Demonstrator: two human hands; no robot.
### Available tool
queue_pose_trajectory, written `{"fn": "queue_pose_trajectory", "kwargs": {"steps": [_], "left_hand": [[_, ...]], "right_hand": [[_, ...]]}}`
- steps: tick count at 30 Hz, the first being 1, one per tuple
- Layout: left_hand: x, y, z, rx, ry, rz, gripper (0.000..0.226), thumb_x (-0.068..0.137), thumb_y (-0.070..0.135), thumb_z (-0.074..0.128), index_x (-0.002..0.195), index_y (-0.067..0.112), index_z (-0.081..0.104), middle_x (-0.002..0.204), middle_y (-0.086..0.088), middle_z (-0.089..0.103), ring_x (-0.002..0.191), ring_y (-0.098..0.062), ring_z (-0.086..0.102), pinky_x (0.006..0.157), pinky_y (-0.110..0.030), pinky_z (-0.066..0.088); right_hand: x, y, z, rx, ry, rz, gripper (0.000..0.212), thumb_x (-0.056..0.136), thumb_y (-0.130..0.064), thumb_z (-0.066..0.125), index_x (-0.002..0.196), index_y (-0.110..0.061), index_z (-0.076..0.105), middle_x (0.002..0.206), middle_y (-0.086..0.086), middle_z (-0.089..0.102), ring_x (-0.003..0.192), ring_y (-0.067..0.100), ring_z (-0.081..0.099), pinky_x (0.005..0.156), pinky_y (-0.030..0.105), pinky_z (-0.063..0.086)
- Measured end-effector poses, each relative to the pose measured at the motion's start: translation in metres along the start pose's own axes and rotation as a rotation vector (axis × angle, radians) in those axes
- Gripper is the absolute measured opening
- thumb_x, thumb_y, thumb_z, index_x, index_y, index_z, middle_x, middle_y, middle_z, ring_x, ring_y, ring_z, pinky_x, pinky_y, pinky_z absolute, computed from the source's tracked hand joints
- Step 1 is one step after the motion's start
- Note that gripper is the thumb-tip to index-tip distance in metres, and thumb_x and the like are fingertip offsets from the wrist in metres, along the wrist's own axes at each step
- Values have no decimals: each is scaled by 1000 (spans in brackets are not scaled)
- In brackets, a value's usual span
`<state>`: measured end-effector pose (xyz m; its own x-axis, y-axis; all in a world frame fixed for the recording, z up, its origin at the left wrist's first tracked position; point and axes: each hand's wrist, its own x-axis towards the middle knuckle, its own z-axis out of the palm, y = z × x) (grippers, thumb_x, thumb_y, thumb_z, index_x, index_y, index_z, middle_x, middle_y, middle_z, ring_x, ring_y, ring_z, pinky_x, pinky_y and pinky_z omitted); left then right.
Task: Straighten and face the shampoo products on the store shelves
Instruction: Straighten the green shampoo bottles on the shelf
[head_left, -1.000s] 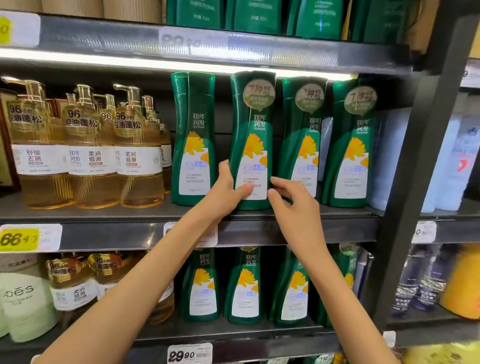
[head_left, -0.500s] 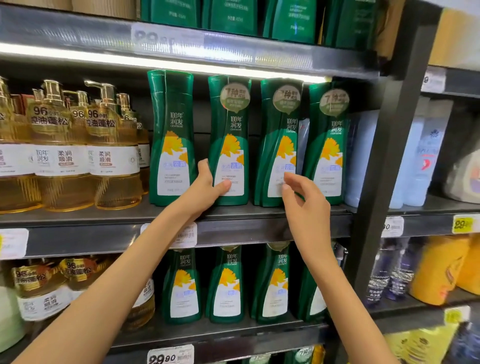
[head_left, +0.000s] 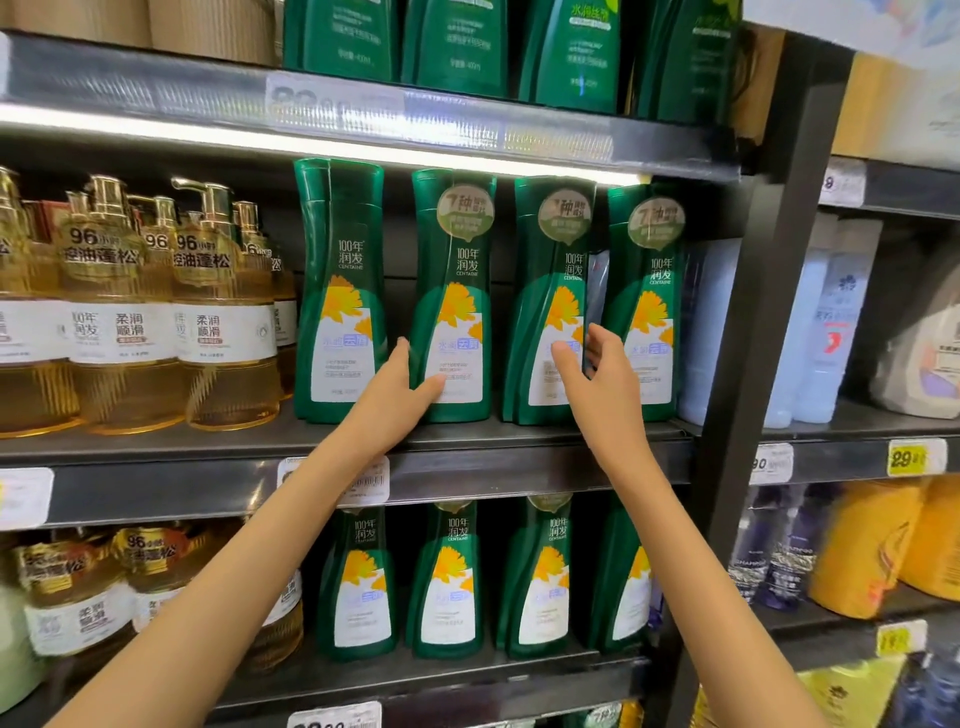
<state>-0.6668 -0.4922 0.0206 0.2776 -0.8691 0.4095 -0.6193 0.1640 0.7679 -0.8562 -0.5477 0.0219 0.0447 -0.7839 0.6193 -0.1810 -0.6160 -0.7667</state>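
Observation:
Four green shampoo bottles stand in a row on the middle shelf (head_left: 519, 460). My left hand (head_left: 397, 397) grips the low part of the second green bottle (head_left: 457, 291), thumb on its left side and fingers across the label. My right hand (head_left: 597, 376) holds the third green bottle (head_left: 550, 291) near its right edge, with a finger on the label and the thumb in the gap beside the fourth green bottle (head_left: 649, 312). The third bottle is turned slightly to the left. The first green bottle (head_left: 340, 291) stands untouched, facing front.
Golden pump bottles (head_left: 223, 322) crowd the shelf's left part. A dark upright post (head_left: 753, 364) bounds the bay on the right, with pale bottles (head_left: 826, 332) beyond it. More green bottles fill the lower shelf (head_left: 452, 587) and upper shelf (head_left: 457, 47).
My right hand has moved rightward from the second bottle's edge to the third bottle. My left hand has stayed on the second bottle. The view has shifted right.

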Motion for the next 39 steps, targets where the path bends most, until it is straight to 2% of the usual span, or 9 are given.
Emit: {"fn": "queue_pose_trajectory", "kwargs": {"steps": [4, 8, 14, 17, 23, 27, 32, 36, 39], "left_hand": [[-1, 3, 3, -38, 33, -12, 59, 95, 22, 49, 146, 10, 22, 144, -2, 43, 126, -18, 46, 107, -32, 35], [-3, 6, 4, -10, 32, -8, 45, 96, 22, 47, 137, 11, 31, 121, 3, 52, 98, -7, 47, 81, -18, 33], [1, 6, 5, 4, 0, -29, 37, 97, 19, 46, 130, 7, 32, 130, -6, 52, 100, -11, 46, 84, -24, 33], [0, 7, 4, 13, -16, -27, 41, 98, 19, 45, 134, 6, 29, 136, -8, 49, 105, -13, 46, 89, -24, 33], [-11, 14, 2, 131, 25, -64, 63, 99, 21, 41, 149, 7, 7, 153, -11, 27, 136, -23, 32, 104, -27, 27], [-31, 13, 4, 113, 80, -42, 59, 98, 18, 44, 147, 5, 16, 153, -11, 27, 139, -22, 29, 110, -29, 24], [-53, 18, 5, 34, 129, 10, 55, 97, 17, 46, 146, 8, 23, 151, -8, 32, 136, -19, 34, 109, -27, 26], [-70, 26, 8, -40, 138, 84, 50, 96, 14, 47, 144, 12, 31, 144, -1, 41, 130, -7, 38, 97, -13, 28], [-79, 31, 12, -73, 101, 90, 53, 96, 17, 47, 145, 13, 27, 148, -2, 37, 135, -11, 35, 108, -24, 28]], "right_hand": [[5, 4, 3, -5, -37, 35, 59, 96, -39, 49, 145, -13, 29, 147, 1, 39, 134, 15, 36, 98, 20, 28], [5, 6, 6, -13, -17, 19, 56, 97, -35, 49, 144, -12, 30, 145, 2, 41, 132, 16, 38, 96, 18, 29], [4, 7, 8, -24, 1, -12, 53, 98, -30, 48, 143, -10, 31, 144, 3, 42, 128, 10, 39, 96, 16, 29], [4, 9, 9, -12, 8, -3, 54, 97, -32, 49, 144, -12, 30, 145, 3, 42, 132, 16, 39, 100, 22, 30], [2, 11, 11, -2, 24, -7, 55, 97, -34, 49, 145, -15, 30, 145, 0, 41, 132, 14, 37, 99, 20, 28], [0, 11, 11, 0, 32, -18, 55, 96, -33, 51, 144, -15, 32, 143, -1, 44, 125, 7, 40, 98, 19, 30], [-2, 10, 14, -16, 38, -19, 62, 91, -38, 58, 141, -8, 36, 142, 5, 44, 131, 19, 40, 109, 34, 33], [-2, 8, 12, -28, -13, -1, 57, 91, -41, 57, 131, -4, 41, 127, 6, 51, 115, 20, 49, 93, 28, 39], [-4, 2, 7, -4, -46, 2, 54, 92, -37, 57, 130, -4, 38, 118, 3, 52, 104, 17, 48, 79, 18, 33]]}}
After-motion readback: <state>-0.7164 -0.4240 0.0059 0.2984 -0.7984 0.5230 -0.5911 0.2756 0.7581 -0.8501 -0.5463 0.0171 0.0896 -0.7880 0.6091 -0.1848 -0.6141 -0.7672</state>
